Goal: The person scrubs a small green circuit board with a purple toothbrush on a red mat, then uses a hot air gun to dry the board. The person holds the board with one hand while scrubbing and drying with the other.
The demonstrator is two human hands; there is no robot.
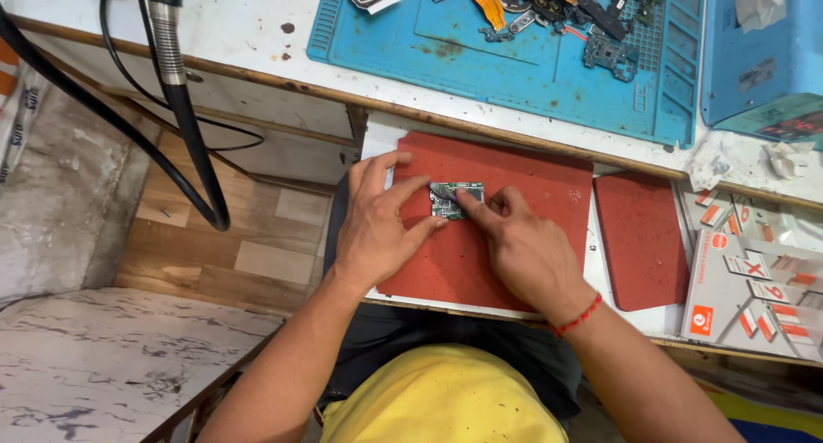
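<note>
A small green circuit board (454,201) lies on a red mat (506,237). The left hand (377,229) pinches its edge. The right hand (523,246) presses a fingertip on it, hiding part. A blue mat (514,66) with tiny parts, hard to make out, lies on the table (257,31) behind.

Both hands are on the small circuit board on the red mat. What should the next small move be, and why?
Probably keep the left hand pinching the circuit board at its edges while the right hand eases the thin metal tool a little further across it. The board lies loose on the red mat, so it would likely slide if unsteadied.
</note>
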